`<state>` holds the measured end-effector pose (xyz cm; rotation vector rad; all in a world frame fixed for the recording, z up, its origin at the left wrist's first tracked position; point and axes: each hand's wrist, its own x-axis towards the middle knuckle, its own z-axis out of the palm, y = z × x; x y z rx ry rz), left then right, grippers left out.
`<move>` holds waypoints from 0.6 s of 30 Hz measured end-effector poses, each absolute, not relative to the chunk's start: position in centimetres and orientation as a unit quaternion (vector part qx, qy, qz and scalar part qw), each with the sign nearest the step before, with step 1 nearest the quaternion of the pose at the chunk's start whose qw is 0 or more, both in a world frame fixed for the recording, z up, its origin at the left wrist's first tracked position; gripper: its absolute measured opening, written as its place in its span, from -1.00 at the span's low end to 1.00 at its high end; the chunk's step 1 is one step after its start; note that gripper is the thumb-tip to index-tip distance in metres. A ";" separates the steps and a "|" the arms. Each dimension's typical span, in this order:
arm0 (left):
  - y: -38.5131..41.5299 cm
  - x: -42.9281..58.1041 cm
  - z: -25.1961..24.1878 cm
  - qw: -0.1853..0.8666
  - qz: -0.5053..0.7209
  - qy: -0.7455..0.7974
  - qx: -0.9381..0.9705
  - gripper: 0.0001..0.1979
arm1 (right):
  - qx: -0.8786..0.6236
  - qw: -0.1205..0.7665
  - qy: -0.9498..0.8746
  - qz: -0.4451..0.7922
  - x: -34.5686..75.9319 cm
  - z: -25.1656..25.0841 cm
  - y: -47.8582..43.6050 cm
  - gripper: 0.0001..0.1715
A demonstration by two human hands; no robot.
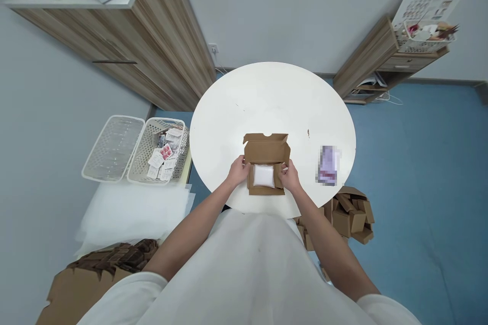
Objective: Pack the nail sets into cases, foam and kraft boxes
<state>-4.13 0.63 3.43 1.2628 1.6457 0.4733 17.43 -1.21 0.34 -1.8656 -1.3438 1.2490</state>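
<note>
Your left hand (238,171) and right hand (288,175) pinch the light, bendable cardboard box (266,162) by its side flaps; hold there, beside the soft white packet (264,175).

left hand (238,171): forearm bare, reaching forward, fingers curled inward | right hand (290,175): forearm bare, reaching forward, fingers curled inward, level with left

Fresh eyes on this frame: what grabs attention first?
The open brown cardboard box near the front edge of the round white table, with a white padded packet lying inside it. The left hand and right hand grip its two sides. Next, the white plastic basket of small packets at the left, and the heap of folded cardboard boxes on the floor at the right.
</note>
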 end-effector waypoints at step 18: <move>-2.0 -5.5 4.4 0.613 0.245 0.551 0.510 -0.48 | -0.630 0.237 -0.647 0.359 20.2 0.9 -2.3 -0.17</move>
